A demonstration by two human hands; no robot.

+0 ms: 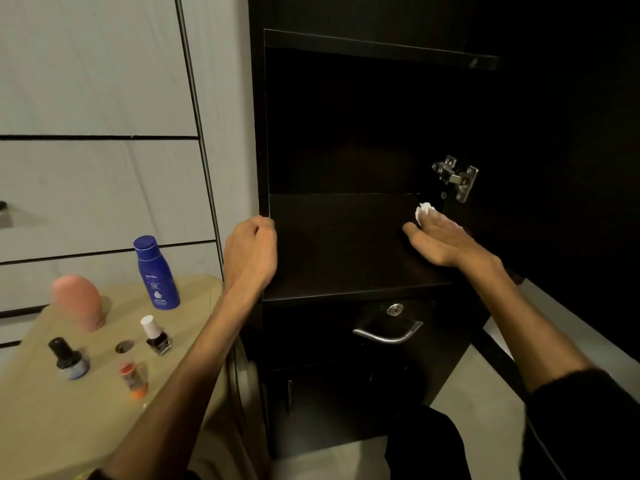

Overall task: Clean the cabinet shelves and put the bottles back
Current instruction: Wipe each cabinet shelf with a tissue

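**Wiping the far right corner of the shelf**

The right hand (440, 237) lies flat on the dark cabinet shelf (339, 244), fingers straight, pressing a crumpled white tissue (423, 211) that shows just past the fingertips, near the shelf's back right corner below the metal hinge (455, 176). The left hand (251, 252) is curled round the cabinet's left front edge (265, 168), seemingly as a brace.

The shelf's long axis runs left to right between the two hands, so the unwiped stretch probably lies leftward of the tissue, towards the left hand; a sweep that way looks like the natural next stroke.

The bottles wait on the beige bench (69, 420), left of and below the left hand, well apart from the shelf: a blue lotion bottle (156, 273), a pink bottle (78, 301), a white-capped nail polish (156, 336), a black-capped bottle (67, 358) and a small orange one (133, 381). The left hand is much the nearer for returning them.
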